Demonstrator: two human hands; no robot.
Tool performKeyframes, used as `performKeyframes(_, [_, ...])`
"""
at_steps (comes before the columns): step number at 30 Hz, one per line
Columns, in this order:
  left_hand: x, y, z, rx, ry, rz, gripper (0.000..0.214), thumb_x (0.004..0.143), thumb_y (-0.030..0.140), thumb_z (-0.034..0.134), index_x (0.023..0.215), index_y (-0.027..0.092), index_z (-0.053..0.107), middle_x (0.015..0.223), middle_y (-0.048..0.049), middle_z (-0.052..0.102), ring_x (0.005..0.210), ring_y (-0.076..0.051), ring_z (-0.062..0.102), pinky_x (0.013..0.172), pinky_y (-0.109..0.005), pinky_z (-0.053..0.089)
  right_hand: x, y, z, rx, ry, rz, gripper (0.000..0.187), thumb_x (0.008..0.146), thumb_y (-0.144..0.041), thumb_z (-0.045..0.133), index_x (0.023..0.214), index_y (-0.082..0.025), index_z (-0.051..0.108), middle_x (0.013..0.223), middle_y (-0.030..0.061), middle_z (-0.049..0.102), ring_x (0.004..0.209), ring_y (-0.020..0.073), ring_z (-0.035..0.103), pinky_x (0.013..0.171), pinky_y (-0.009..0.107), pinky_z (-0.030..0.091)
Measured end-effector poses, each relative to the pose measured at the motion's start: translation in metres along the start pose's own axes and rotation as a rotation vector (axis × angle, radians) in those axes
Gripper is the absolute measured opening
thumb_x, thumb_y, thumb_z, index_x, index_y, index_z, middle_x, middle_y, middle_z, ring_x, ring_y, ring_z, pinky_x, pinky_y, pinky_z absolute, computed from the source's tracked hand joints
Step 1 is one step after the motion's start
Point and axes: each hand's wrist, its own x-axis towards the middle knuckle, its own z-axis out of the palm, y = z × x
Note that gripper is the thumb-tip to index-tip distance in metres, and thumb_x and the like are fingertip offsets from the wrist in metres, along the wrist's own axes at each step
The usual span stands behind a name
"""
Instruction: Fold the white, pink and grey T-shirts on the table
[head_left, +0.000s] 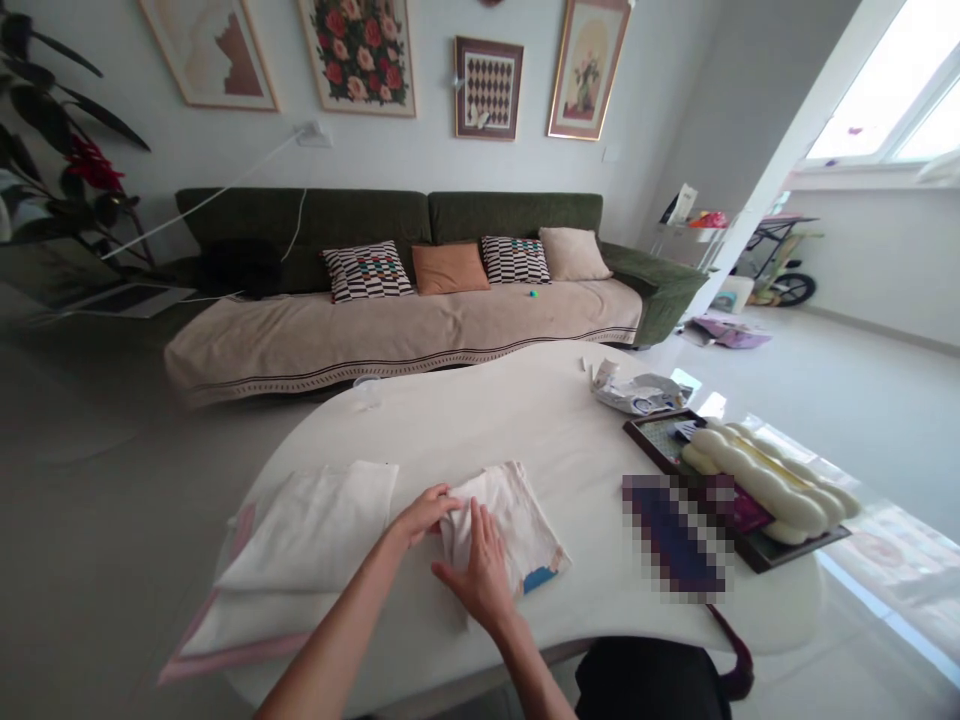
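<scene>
A small cream cloth [517, 520] with a blue patch at one corner lies partly folded on the white table [480, 410]. My left hand [426, 514] pinches the cloth's left edge with closed fingers. My right hand [480, 568] lies flat on the cloth with fingers stretched out, pressing it down. A stack of folded white and pink-edged cloths [300, 545] sits to the left of my hands.
A dark tray [780, 550] with a cream wavy object [765, 475] stands at the table's right. Crumpled paper packaging [637, 390] lies at the far right. Behind the table is a green sofa [405, 290] with cushions; a plant [52, 150] stands at left.
</scene>
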Motion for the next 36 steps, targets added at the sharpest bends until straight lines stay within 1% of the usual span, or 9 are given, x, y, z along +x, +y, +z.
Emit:
performKeyframes(6, [-0.054,0.048,-0.021,-0.611,-0.316,0.163,0.043,0.077,0.047,0.053,0.111,0.021,0.046,0.103,-0.0076,0.061,0.085,-0.018,0.062,0.072,-0.029,0.047,0.026,-0.012,-0.039,0.561,0.03,0.163,0.055,0.073,-0.023,0.032,0.127,-0.012,0.037,0.117,0.0111,0.056,0.104,0.0227,0.055,0.083,0.033,0.046])
performKeyframes(11, [-0.059,0.07,-0.042,-0.498,0.093,0.42,0.047,0.081,0.047,0.047,0.119,0.02,0.04,0.121,-0.0116,0.053,0.11,-0.022,0.052,0.09,-0.035,0.042,0.072,0.02,-0.111,0.578,-0.082,0.282,0.045,0.076,-0.029,0.034,0.111,-0.008,0.052,0.082,0.0091,0.067,0.07,0.0192,0.063,0.062,0.028,0.049])
performKeyframes(16, [-0.04,0.026,-0.027,-0.19,0.359,0.432,0.046,0.083,0.045,0.044,0.12,0.018,0.043,0.127,-0.0121,0.049,0.114,-0.021,0.049,0.093,-0.033,0.041,0.093,0.065,-0.157,0.324,0.015,0.342,0.041,0.076,-0.028,0.044,0.11,-0.007,0.054,0.092,0.0149,0.064,0.087,0.0256,0.06,0.075,0.037,0.047])
performKeyframes(19, [-0.036,-0.018,-0.002,0.12,0.413,0.407,0.042,0.085,0.035,0.041,0.123,0.019,0.044,0.129,-0.0104,0.047,0.119,-0.021,0.043,0.098,-0.036,0.036,0.084,0.07,-0.149,0.146,0.138,0.336,0.05,0.077,-0.023,0.044,0.124,-0.006,0.042,0.124,0.0218,0.047,0.117,0.0301,0.042,0.094,0.045,0.033])
performKeyframes(22, [-0.042,-0.055,0.025,0.481,0.393,0.309,0.042,0.085,0.03,0.041,0.125,0.022,0.046,0.136,-0.0102,0.039,0.128,-0.027,0.028,0.1,-0.051,0.027,0.059,0.057,-0.107,-0.056,0.133,0.262,0.048,0.08,-0.028,0.046,0.126,-0.017,0.045,0.14,0.014,0.029,0.13,0.0306,0.021,0.102,0.048,0.02])
performKeyframes(25, [-0.049,-0.073,0.041,0.743,0.411,0.307,0.045,0.085,0.033,0.042,0.13,0.031,0.04,0.142,-0.0062,0.029,0.132,-0.03,0.018,0.099,-0.059,0.02,0.027,0.047,-0.053,-0.478,0.011,0.162,0.054,0.08,-0.049,0.045,0.131,-0.034,0.038,0.146,0.0039,0.02,0.132,0.0373,0.005,0.098,0.061,0.013])
performKeyframes(28, [-0.052,-0.078,0.045,0.875,0.459,0.347,0.047,0.087,0.035,0.038,0.134,0.035,0.032,0.144,-0.0037,0.026,0.132,-0.028,0.018,0.098,-0.058,0.021,0.01,0.052,-0.023,-0.63,0.013,0.137,0.06,0.08,-0.059,0.037,0.135,-0.036,0.028,0.147,0.0028,0.016,0.131,0.0396,0.0,0.095,0.064,0.012])
performKeyframes(31, [-0.051,-0.078,0.044,0.931,0.488,0.352,0.048,0.088,0.034,0.036,0.135,0.037,0.027,0.144,-0.0023,0.025,0.132,-0.028,0.019,0.097,-0.059,0.022,0.023,0.071,-0.026,-0.669,0.008,0.099,0.061,0.08,-0.063,0.032,0.136,-0.038,0.024,0.147,0.0019,0.016,0.131,0.0388,0.0,0.095,0.063,0.012])
performKeyframes(36, [-0.045,-0.078,0.047,0.95,0.492,0.336,0.049,0.087,0.033,0.036,0.135,0.037,0.026,0.144,-0.0019,0.024,0.131,-0.028,0.02,0.097,-0.059,0.021,0.094,0.117,-0.062,-0.711,-0.058,0.118,0.06,0.081,-0.066,0.027,0.135,-0.042,0.022,0.146,0.0,0.019,0.132,0.0368,0.004,0.096,0.061,0.015])
